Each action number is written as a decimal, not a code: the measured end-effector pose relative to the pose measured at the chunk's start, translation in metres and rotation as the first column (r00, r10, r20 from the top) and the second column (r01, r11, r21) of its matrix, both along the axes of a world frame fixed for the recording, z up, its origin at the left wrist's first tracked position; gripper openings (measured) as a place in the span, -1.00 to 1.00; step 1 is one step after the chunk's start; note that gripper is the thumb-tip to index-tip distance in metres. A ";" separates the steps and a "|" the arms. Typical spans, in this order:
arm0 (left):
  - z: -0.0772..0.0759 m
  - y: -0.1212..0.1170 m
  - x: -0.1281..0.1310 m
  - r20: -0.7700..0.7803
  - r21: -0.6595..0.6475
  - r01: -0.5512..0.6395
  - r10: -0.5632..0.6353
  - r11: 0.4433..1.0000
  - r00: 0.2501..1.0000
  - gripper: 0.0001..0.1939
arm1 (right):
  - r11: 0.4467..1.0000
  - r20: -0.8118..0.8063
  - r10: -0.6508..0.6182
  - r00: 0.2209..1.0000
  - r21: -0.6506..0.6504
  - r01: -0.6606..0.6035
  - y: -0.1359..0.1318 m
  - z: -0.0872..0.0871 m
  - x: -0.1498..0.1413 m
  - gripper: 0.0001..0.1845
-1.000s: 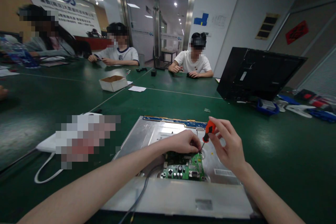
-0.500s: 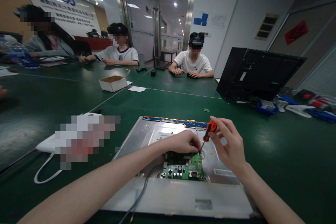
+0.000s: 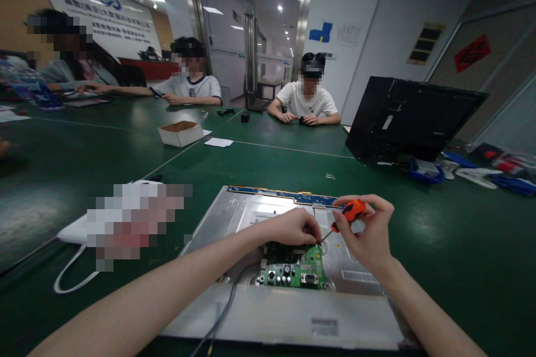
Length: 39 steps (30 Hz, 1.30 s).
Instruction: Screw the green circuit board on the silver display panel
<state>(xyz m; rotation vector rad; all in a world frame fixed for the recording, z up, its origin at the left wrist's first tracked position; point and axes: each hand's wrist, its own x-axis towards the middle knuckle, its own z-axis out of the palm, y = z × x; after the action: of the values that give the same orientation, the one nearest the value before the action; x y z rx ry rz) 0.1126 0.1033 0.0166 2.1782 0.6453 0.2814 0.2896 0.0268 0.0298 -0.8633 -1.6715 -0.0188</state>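
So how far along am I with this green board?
The metal panel already lies with the green board exposed. Your right hand is working the orange screwdriver at its far corner, beside your left hand. That corner seems unfinished; whether the board is going on or off, I can't tell.

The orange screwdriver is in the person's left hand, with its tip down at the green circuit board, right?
Wrong hand: the head camera's view shows the orange screwdriver in the right hand, its tip indeed down at the green circuit board.
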 end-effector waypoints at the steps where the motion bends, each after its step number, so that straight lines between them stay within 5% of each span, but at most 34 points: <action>1: 0.000 0.000 0.000 0.002 0.002 0.002 -0.002 1.000 1.000 -0.81 | 1.000 0.006 0.008 1.000 0.009 -0.008 0.000 0.000 0.000 -0.53; 9: 0.000 0.000 0.000 0.016 -0.005 0.022 -0.022 1.000 1.000 -0.82 | 0.999 0.177 -0.030 0.984 0.034 0.025 -0.004 0.010 0.001 -0.70; 18: 0.001 -0.001 0.000 0.009 -0.010 0.008 -0.008 1.000 1.000 -0.83 | 0.997 0.004 0.017 1.000 0.077 -0.017 -0.002 -0.002 0.003 -0.58; 30: -0.001 0.000 0.000 0.018 -0.006 0.012 -0.012 1.000 1.000 -0.84 | 0.994 0.208 -0.108 0.972 0.052 0.100 -0.006 0.015 0.005 -0.67; 39: 0.000 0.000 0.000 0.015 -0.015 0.016 -0.016 1.000 1.000 -0.82 | 0.997 0.062 -0.075 0.995 0.022 0.074 -0.002 0.004 0.005 -0.63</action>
<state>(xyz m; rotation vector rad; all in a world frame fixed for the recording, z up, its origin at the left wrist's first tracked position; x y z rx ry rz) 0.1128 0.1036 0.0163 2.1641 0.6192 0.2831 0.2944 0.0246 0.0343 -0.9185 -1.6940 -0.1145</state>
